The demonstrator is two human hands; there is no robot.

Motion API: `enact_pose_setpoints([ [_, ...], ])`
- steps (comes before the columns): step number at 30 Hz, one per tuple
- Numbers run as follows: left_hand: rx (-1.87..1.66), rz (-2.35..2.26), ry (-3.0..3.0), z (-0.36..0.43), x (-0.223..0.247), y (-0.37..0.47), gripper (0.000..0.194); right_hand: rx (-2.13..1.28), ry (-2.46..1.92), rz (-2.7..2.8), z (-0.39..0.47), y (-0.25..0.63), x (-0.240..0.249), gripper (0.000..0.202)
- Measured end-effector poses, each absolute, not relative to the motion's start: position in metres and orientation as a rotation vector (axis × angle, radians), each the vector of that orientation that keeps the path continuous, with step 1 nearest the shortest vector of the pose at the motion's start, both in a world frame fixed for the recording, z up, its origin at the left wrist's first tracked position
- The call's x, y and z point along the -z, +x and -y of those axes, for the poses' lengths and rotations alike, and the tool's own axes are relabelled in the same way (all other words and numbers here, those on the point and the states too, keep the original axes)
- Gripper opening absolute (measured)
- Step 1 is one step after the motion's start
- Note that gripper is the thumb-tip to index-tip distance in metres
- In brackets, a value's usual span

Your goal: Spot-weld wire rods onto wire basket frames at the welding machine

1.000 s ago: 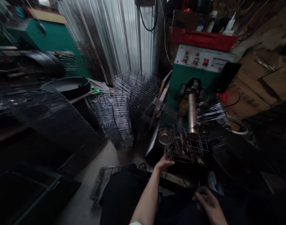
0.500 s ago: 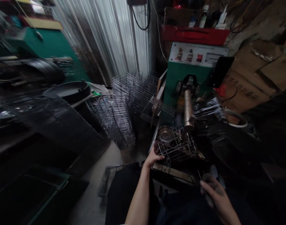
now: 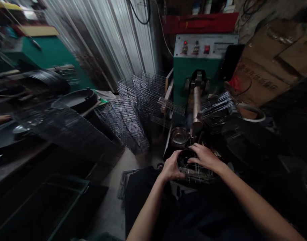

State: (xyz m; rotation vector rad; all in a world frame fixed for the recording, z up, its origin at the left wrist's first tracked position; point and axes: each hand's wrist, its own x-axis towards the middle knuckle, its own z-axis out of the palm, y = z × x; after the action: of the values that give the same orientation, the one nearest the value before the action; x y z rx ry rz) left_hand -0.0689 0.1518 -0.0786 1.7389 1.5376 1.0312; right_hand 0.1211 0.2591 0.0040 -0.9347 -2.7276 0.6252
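A wire rack (image 3: 197,172) lies low in front of the green machine (image 3: 181,80), below its metal electrode arm (image 3: 197,107). My left hand (image 3: 171,167) is closed on the rack's left side, thumb toward me. Over the rack's upper right side reaches my right hand (image 3: 205,156), its fingers curved to the left near the arm's tip; whatever its fingertips hold is too small and dark to make out. Just behind my hands sits a round metal dish (image 3: 179,135). A red light glows on the control panel (image 3: 206,45).
Stacked wire grids (image 3: 128,120) stand left of the machine. A bundle of thin wires (image 3: 217,105) lies to its right, near a round tub (image 3: 251,112). Cardboard boxes (image 3: 274,67) are behind at right. Part of another person's hand (image 3: 1,119) shows at the far left edge.
My right hand has moved up and left from the lower right to the rack. The rack sits lower and closer to me, turned differently. The red panel light has come on.
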Motion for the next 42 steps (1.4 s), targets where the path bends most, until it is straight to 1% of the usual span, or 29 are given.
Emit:
enact_pose_setpoints([
  [4, -0.88, -1.632, 1.792, -0.155, 0.073, -0.062, 0.11, -0.627, -0.921, 2.679, -0.261, 0.131, 0.018, 0.023],
  [6, -0.89, -1.619, 1.814, -0.156, 0.074, -0.06, 0.11, -0.627, -0.903, 2.655, -0.261, 0.134, 0.021, 0.018],
  [8, -0.948, -1.578, 1.811, -0.158, 0.076, -0.058, 0.109, -0.632, -0.905, 2.665, -0.264, 0.134, 0.019, 0.02],
  [13, -1.07, -1.519, 1.731, -0.16, 0.081, -0.057, 0.106, -0.565, -0.906, 2.591, -0.273, 0.144, -0.003, 0.034],
  [15, -1.11, -1.517, 1.693, -0.161, 0.084, -0.059, 0.107, -0.568, -0.878, 2.496, -0.269, 0.157, -0.017, 0.03],
  [18, -1.178, -1.496, 1.636, -0.168, 0.09, -0.063, 0.107, -0.737, -0.818, 2.419, -0.248, 0.174, -0.029, 0.029],
  [21, -1.225, -1.46, 1.577, -0.177, 0.097, -0.065, 0.109, -0.933, -0.78, 2.412, -0.221, 0.18, -0.027, 0.024],
  [23, -1.251, -1.421, 1.544, -0.182, 0.101, -0.064, 0.111, -0.958, -0.744, 2.417, -0.208, 0.178, -0.02, 0.02],
  [25, -1.278, -1.375, 1.517, -0.186, 0.105, -0.062, 0.113, -0.871, -0.708, 2.45, -0.204, 0.173, -0.012, 0.02],
  [29, -1.295, -1.306, 1.465, -0.192, 0.106, -0.053, 0.114, -0.528, -0.676, 2.573, -0.21, 0.162, 0.006, 0.016],
  [34, -1.354, -1.245, 1.44, -0.204, 0.103, -0.044, 0.109, -0.02, -0.668, 2.738, -0.214, 0.158, 0.029, 0.044],
  [38, -1.397, -1.227, 1.457, -0.215, 0.106, -0.041, 0.111, 0.182, -0.672, 2.755, -0.217, 0.16, 0.035, 0.051],
  [42, -1.424, -1.24, 1.434, -0.221, 0.109, -0.038, 0.112, 0.284, -0.713, 2.771, -0.222, 0.161, 0.032, 0.055],
])
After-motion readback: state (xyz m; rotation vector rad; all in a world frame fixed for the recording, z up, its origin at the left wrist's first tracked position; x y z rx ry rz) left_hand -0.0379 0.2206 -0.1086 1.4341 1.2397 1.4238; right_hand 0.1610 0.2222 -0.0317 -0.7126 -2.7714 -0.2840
